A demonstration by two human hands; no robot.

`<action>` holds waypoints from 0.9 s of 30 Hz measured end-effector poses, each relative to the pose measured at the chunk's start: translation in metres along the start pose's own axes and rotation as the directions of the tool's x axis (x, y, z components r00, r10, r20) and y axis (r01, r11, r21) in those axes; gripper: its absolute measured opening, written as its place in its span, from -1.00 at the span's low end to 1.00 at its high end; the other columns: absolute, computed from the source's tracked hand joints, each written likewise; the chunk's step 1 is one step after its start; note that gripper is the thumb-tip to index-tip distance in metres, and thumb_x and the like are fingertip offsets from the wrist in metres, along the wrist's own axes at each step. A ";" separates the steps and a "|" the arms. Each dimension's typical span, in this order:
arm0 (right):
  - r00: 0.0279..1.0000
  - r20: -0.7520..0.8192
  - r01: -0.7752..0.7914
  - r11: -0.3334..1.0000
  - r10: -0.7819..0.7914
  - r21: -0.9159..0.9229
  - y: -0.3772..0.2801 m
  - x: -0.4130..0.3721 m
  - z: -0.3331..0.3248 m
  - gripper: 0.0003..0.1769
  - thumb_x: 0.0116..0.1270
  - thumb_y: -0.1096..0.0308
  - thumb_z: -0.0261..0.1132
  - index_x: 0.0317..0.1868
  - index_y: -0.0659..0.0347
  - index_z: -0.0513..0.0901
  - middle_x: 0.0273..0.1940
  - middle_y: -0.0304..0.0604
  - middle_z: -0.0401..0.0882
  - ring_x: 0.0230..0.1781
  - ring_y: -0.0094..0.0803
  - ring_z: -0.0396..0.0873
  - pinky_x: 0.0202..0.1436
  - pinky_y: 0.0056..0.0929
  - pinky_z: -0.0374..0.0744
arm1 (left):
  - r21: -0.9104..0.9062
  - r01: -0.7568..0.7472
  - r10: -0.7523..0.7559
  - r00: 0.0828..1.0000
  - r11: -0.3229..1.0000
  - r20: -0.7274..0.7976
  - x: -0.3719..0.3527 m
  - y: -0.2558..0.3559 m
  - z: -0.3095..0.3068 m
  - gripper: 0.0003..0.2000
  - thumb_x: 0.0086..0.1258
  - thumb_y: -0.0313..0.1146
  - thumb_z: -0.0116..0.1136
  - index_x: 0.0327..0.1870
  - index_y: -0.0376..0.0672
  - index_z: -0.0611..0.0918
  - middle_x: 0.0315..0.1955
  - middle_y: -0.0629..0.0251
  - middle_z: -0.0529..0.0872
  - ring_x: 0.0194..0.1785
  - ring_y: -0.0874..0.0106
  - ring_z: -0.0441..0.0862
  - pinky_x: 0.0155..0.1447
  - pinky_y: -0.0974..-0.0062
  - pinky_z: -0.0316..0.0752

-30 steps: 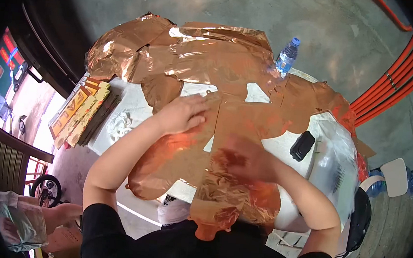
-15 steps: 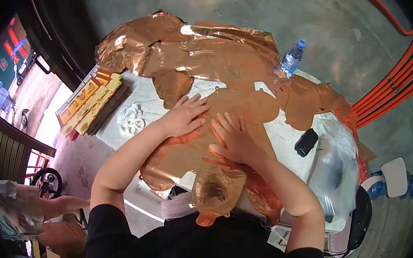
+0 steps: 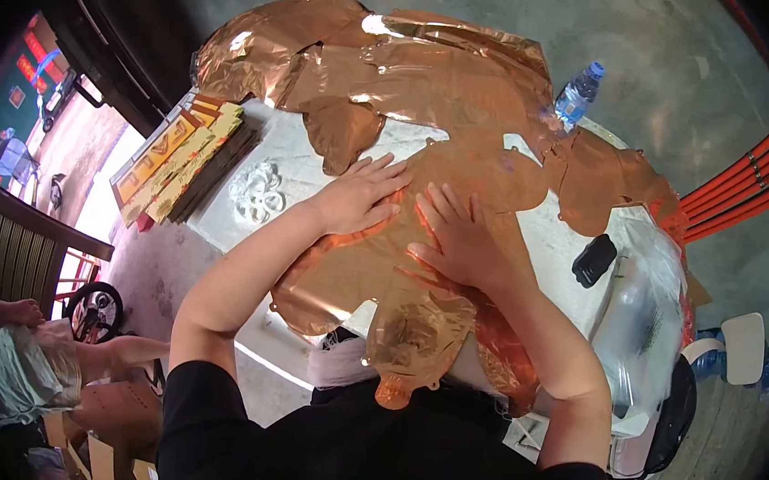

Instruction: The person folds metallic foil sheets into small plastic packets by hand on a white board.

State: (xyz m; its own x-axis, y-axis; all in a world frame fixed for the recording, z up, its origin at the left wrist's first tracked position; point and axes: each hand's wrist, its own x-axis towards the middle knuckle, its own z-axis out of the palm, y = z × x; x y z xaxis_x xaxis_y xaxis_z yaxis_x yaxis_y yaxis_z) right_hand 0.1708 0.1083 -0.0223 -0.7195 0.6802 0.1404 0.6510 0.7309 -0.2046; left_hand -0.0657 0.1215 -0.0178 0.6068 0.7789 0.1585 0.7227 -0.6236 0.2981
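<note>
A flat copper-coloured foil shape (image 3: 473,170) lies on the white table (image 3: 222,217), its lower end hanging over the near edge toward my body. My left hand (image 3: 361,199) rests palm down on its left part, fingers spread. On the middle of the foil lies my right hand (image 3: 459,242), also flat with the fingers apart. Neither hand grips anything. More crumpled copper foil (image 3: 417,78) covers the far side of the table, and another foil piece (image 3: 591,180) is at the right.
White rings (image 3: 258,192) and stacked printed packets (image 3: 181,163) are on the left. A water bottle (image 3: 578,94) stands at the back right. A black object (image 3: 594,260) and clear plastic bags (image 3: 640,326) lie on the right. Another person's leg (image 3: 123,357) shows at lower left.
The view has shifted, so the table and foil appear higher and slightly to the right. Both hands stay flat on the foil. At lower left, the other person's hand or foot now shows.
</note>
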 end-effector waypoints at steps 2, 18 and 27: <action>1.000 0.013 -0.022 1.000 0.022 0.005 -0.001 0.000 0.000 -0.21 0.22 -0.12 0.07 0.33 0.19 0.14 0.37 0.03 -0.03 0.42 -0.13 -0.12 0.37 0.11 -0.18 | -0.007 -0.003 0.003 1.000 1.000 -0.007 0.000 -0.002 0.001 -0.50 0.35 -0.16 -0.07 0.27 -0.17 0.29 0.30 0.10 0.21 0.41 0.13 0.01 0.40 0.16 -0.05; 0.997 -0.077 -0.021 1.000 0.021 0.004 -0.003 0.000 0.008 -0.22 0.19 -0.12 0.10 0.29 0.21 0.19 0.36 0.05 0.01 0.39 -0.07 -0.05 0.34 0.19 -0.15 | -0.001 -0.030 0.030 0.995 1.000 -0.100 0.002 0.003 -0.005 -0.55 0.30 -0.21 -0.01 0.17 -0.23 0.40 0.23 0.08 0.31 0.34 0.13 0.15 0.35 0.20 0.09; 0.999 -0.030 -0.045 0.999 0.046 0.018 -0.005 0.001 0.003 -0.19 0.18 -0.12 0.13 0.30 0.24 0.18 0.36 0.06 -0.01 0.40 -0.07 -0.07 0.33 0.20 -0.14 | -0.109 -0.034 0.016 0.986 0.994 -0.164 0.031 0.016 0.008 -0.73 0.26 -0.34 0.02 -0.08 -0.28 0.55 -0.05 0.16 0.54 0.09 0.17 0.41 0.17 0.29 0.29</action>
State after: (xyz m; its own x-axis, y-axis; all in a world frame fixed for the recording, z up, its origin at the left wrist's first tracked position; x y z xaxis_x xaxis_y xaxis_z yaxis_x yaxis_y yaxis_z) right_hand 0.1661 0.1045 -0.0242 -0.6814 0.7143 0.1594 0.6787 0.6982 -0.2278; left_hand -0.0329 0.1356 -0.0152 0.5559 0.7692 0.3150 0.6613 -0.6389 0.3930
